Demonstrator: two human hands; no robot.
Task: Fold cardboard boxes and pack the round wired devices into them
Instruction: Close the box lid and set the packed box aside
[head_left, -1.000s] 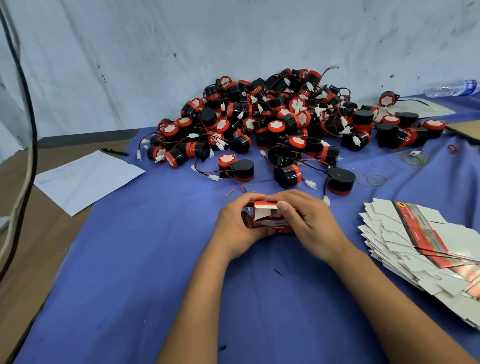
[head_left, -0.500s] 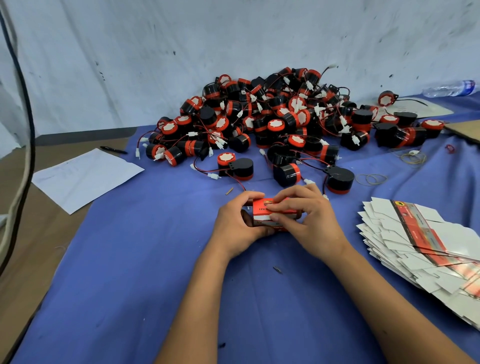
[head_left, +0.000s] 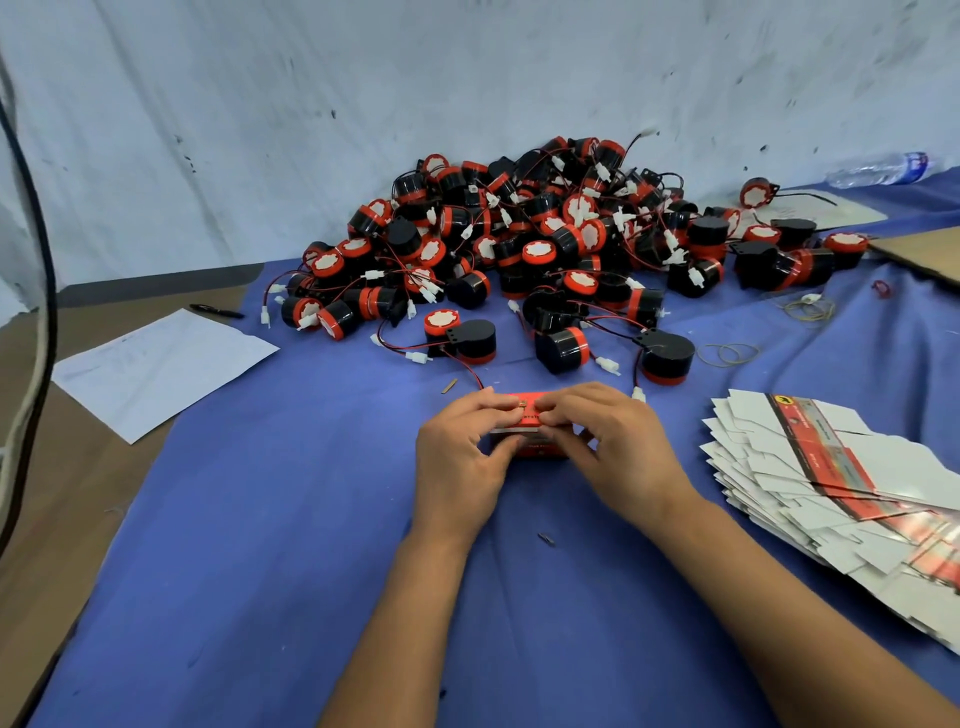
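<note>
Small red printed cardboard box (head_left: 530, 434) on blue-covered surface (head_left: 291, 519), long axis left-right, between my hands. Left hand (head_left: 460, 457) and right hand (head_left: 605, 447) equally near, fingers (head_left: 558, 408) curled, pinching top flap. Nearest black-and-red round wired device (head_left: 562, 349) just beyond.

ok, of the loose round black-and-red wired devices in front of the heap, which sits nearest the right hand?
The black-topped round device with a red base, standing just beyond the right hand; the other strays lie further left.
</note>
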